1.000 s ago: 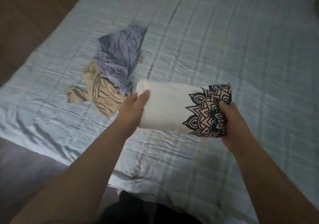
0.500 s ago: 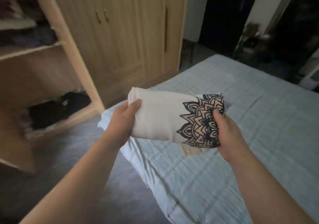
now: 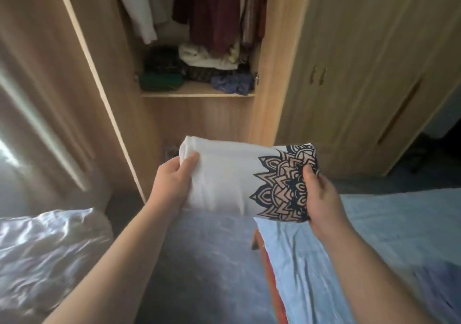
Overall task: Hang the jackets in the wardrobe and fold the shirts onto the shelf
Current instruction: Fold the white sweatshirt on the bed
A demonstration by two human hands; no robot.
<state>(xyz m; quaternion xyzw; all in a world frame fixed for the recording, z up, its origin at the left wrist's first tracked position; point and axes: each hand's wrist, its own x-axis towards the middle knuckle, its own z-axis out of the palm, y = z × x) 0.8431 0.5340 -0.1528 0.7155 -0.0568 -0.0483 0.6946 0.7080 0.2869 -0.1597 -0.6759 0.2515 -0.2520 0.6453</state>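
Both left hand (image 3: 172, 184), right hand (image 3: 321, 199) grip shirt (image 3: 224, 174); underside hidden.

We see a folded shirt (image 3: 224, 176) of soft matt white cloth with a dark print, a wardrobe (image 3: 349, 61) of smooth pale wood grain, and a bed (image 3: 386, 236) in wrinkled blue cloth.

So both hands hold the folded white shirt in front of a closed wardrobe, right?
Not quite: the wardrobe is open. The head view shows hanging clothes and a shelf inside. The rest holds: the left hand and right hand both hold the folded white shirt in front of it.
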